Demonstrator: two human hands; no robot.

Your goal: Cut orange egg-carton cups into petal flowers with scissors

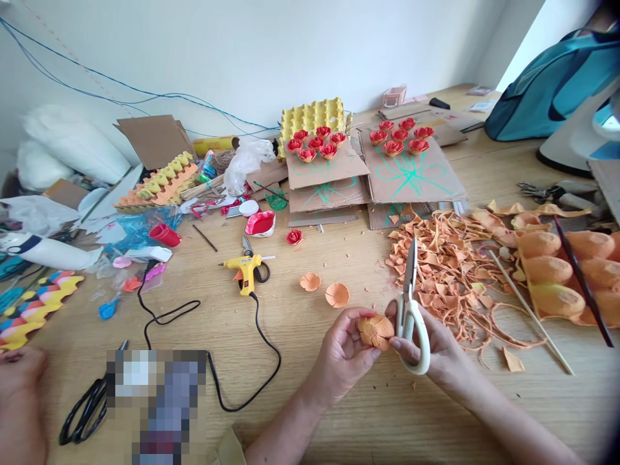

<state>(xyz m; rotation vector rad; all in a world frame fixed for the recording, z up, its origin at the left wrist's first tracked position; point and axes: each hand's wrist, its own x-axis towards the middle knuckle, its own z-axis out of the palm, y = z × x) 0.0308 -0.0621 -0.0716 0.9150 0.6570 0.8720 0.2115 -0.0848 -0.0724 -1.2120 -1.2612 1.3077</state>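
Note:
My left hand (336, 345) pinches an orange egg-carton cup (376, 332) with slits cut into its sides. My right hand (438, 345) is closed around scissors (411, 307) with white handles. Their blades point up and away from me, beside the cup, and the right fingertips touch the cup's right edge. Two orange cups cut into petals, a smaller one (310, 281) and a wider one (337, 295), lie just beyond my left hand. A red paper rose (294, 237) sits farther back. Right of the scissors spreads a heap of orange carton scraps (440, 265).
A yellow glue gun (248, 271) rests on black scissors, its cord looping nearby. Red roses stand on stacked cardboard (411, 171). Red paint (260, 223) fills a small dish. An orange egg carton (549, 271) lies right. Another person's hand (22, 387) rests at far left, near black-handled scissors (90, 400).

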